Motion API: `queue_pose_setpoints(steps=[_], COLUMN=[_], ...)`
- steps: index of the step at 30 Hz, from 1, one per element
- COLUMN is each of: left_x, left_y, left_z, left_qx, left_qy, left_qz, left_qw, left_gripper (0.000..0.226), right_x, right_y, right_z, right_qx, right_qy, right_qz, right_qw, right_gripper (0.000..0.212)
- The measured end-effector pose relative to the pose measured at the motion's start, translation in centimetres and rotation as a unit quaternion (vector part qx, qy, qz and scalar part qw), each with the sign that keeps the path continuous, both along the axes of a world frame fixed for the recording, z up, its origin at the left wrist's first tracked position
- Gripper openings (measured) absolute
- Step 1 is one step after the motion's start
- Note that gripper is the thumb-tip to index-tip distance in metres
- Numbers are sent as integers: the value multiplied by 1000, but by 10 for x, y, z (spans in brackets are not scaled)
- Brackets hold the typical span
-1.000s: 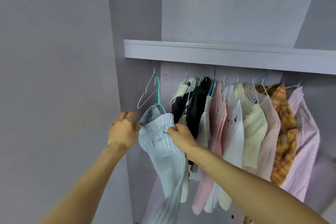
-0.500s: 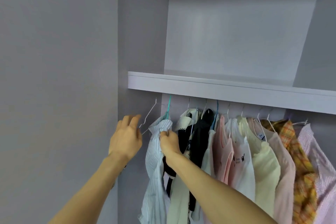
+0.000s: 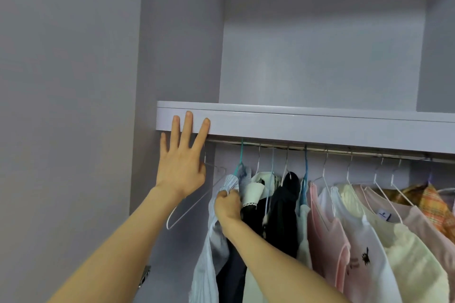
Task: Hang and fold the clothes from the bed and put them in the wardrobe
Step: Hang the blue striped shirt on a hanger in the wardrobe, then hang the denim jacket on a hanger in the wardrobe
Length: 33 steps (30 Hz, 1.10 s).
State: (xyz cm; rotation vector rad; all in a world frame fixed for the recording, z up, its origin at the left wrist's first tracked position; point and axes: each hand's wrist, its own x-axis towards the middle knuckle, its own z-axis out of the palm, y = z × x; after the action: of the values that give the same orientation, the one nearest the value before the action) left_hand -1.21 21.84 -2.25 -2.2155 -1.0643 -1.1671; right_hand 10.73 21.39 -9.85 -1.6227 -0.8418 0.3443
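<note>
A light blue striped garment (image 3: 211, 248) hangs on a teal hanger (image 3: 240, 155) whose hook sits over the wardrobe rail (image 3: 320, 149). My right hand (image 3: 227, 204) grips the garment's bunched top edge just below the hanger. My left hand (image 3: 181, 162) is raised with fingers spread straight, its fingertips against the front edge of the shelf (image 3: 307, 128). An empty white wire hanger (image 3: 192, 206) hangs behind my left hand at the rail's left end.
To the right, the rail carries several hung clothes: a black garment (image 3: 283, 216), a pink top (image 3: 325, 236), a white top (image 3: 364, 261), a pale yellow top (image 3: 416, 265) and an orange plaid shirt (image 3: 433, 204). The wardrobe side wall (image 3: 172, 69) stands at the left.
The teal hanger with the striped garment went up and now hangs on the rail. My left hand rose and spread its fingers onto the shelf edge. The view tilted upward.
</note>
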Motion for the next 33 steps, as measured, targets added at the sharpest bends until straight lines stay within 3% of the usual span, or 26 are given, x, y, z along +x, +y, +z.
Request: queue_pose_setpoints(steps=[8,14,18,22,25,28,30,31,32,33], left_x=[-19,-55,-82,-116,-150,-183,-208,-209,-226,-226], left_y=[-26,-86,-134,-196,-254,-310,-361,-358,-419,-421], left_z=[-6,-36,-58,-97,-139,-179,-201,-205,-222,-225], left_qx=[-95,-221,-263,-303,-340,-360,-376,-383,-383,-383], left_qy=[7,15,-4,-84,-148,-203,-253,-270,-311,-326], left_qz=[-20,-17,-13,-6,59,150,233,238,324,338], left_qw=[995,975,965,949,927,898,861,851,807,795], left_gripper=[86,72,61,50,45,42,39,38,37,36], right_x=[-15,-35,-56,-79,-109,-145,-177,-175,-209,-208], right_y=[-28,-88,-134,-183,-224,-256,-279,-279,-312,-313], right_z=[-15,-5,-2,-27,-57,-88,-109,-110,-129,-131], right_qx=[-41,-92,-97,-112,-148,-180,-197,-188,-224,-226], right_qy=[21,-46,-90,-98,-90,-58,-56,-66,-58,-69], right_qz=[14,55,141,220,335,471,548,555,629,639], right_qw=[999,993,981,964,926,861,811,808,742,732], right_gripper=[36,25,19,26,25,24,24,24,24,24])
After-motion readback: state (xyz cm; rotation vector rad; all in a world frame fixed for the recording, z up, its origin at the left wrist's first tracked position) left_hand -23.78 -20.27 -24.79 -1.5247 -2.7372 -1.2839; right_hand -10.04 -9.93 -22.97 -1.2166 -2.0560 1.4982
